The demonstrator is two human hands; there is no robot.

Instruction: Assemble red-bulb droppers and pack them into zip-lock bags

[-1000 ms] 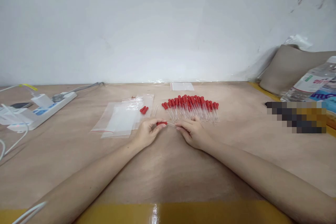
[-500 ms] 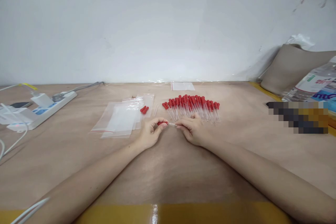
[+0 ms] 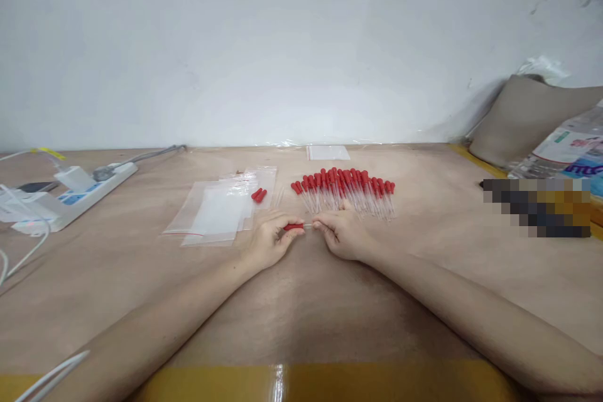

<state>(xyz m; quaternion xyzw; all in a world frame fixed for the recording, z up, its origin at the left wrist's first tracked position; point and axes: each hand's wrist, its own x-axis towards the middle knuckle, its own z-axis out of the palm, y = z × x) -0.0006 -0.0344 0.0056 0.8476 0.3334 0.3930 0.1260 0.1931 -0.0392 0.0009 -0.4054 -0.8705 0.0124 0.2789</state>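
Between thumb and fingers, my left hand (image 3: 271, 240) grips a red rubber dropper bulb (image 3: 294, 227). My right hand (image 3: 340, 232) pinches the clear dropper tube (image 3: 308, 226), which joins the bulb's open end; only a short length shows between my hands. Just beyond them lies a row of droppers (image 3: 346, 185) with red bulbs pointing away and clear tubes towards me. Two loose red bulbs (image 3: 259, 195) rest on the clear zip bags (image 3: 219, 210) to the left. A few bare tubes (image 3: 279, 197) lie beside those bags.
Brown paper covers the table (image 3: 301, 308), edged in yellow tape. A power strip (image 3: 94, 195) with chargers and cables is at the left. Another small bag (image 3: 328, 152) lies near the wall. At the right are a plastic bottle (image 3: 560, 147), a grey-brown roll (image 3: 513, 119) and a pixelated dark object (image 3: 537, 208).
My right hand has moved slightly left, closer to my left hand. Less of the tube shows between them, and more of the red bulb is visible in my left fingers.
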